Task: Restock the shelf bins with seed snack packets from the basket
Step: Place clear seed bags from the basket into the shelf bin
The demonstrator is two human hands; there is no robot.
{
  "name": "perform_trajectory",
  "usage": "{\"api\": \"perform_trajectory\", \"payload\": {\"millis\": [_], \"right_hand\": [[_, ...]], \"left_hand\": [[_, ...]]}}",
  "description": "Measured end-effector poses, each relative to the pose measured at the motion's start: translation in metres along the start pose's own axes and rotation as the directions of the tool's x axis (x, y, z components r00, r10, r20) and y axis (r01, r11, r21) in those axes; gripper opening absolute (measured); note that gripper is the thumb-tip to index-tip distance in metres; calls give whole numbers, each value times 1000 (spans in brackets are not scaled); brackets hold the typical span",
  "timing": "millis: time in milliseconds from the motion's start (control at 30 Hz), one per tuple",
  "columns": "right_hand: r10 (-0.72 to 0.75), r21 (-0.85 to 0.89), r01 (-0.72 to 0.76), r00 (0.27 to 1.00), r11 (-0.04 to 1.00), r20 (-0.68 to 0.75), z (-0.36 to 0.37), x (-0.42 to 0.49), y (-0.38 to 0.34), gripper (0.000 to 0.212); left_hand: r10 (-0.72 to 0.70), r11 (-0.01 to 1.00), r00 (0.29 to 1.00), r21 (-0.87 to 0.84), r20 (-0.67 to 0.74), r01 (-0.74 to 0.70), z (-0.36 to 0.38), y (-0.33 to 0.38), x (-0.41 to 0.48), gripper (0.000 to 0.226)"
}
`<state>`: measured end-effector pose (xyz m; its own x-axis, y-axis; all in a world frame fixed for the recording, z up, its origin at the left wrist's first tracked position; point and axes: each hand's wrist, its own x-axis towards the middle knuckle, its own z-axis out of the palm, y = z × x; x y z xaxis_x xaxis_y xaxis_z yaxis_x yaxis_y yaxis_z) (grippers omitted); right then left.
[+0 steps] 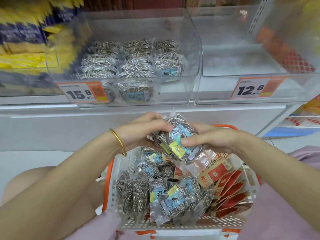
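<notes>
Both hands hold a small stack of clear sunflower seed packets (176,139) with blue and yellow labels, just above the basket. My left hand (143,130) grips the stack's left end, thumb on top. My right hand (207,137) grips its right end, thumb pressed on the label. Below, the white basket (181,224) with orange handles holds several more seed packets (166,196) on its left and red-and-tan packets (228,193) on its right. On the shelf, a clear bin (174,96) tagged 15.8 holds several matching seed packets (135,61).
To the right is a clear bin (242,70) tagged 12.8 with nothing visible on its floor. Yellow and blue bags (26,40) fill the bin at left. Red-patterned packets (285,52) lie at the far right. A white shelf ledge (69,122) runs below the bins.
</notes>
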<state>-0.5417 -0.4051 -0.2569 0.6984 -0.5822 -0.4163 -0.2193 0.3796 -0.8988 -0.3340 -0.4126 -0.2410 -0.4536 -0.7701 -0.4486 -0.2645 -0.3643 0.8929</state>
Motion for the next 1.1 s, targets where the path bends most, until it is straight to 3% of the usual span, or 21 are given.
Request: {"api": "perform_trajectory", "payload": {"millis": [67,167,233,267,333,400,467,533,600,767,833,933,1100], "right_hand": [[-18,-6,18,1000,1000,-25,0,-3,-28,76],[-140,-29,138,986,990,-88,2,-9,-82,48],[-227,-39,224,960,974,-161,2,-12,-119,18],[-260,-76,250,944,965,-203,-4,-10,-136,14],[-315,-253,242,898,937,-307,-17,2,-166,32],[-344,-551,37,816,833,-465,-28,20,-189,71],[-364,-777,-277,761,565,-537,-32,34,-204,97],[-303,-846,-438,797,304,-522,-35,47,-214,105],[-170,-863,-487,847,134,-504,-35,59,-218,105],[45,-869,-483,871,-110,-489,-29,79,-213,88],[47,-865,-472,873,-171,-486,-30,86,-210,84],[69,-864,-468,871,-184,-486,-35,93,-203,91],[127,-893,-433,886,-121,-446,-44,94,-182,112]], "left_hand": [[93,994,996,64,-13,-92,-7,28,-5,67],[223,968,975,117,4,-222,-22,77,-13,49],[311,946,947,124,-85,-299,-37,106,-12,55],[352,935,918,108,-184,-337,-45,118,-8,59],[415,910,814,159,-406,-384,-61,129,3,37],[522,821,703,508,-483,-260,-75,125,20,18],[557,586,758,808,-340,-68,-85,114,34,14],[447,405,864,914,-231,35,-89,105,44,28],[354,366,911,928,-213,75,-88,103,48,35],[319,346,921,932,-225,108,-92,104,51,36],[310,357,925,929,-219,100,-94,102,53,40],[297,411,929,908,-222,85,-99,98,56,44],[281,432,934,898,-222,84,-104,96,59,47]]}}
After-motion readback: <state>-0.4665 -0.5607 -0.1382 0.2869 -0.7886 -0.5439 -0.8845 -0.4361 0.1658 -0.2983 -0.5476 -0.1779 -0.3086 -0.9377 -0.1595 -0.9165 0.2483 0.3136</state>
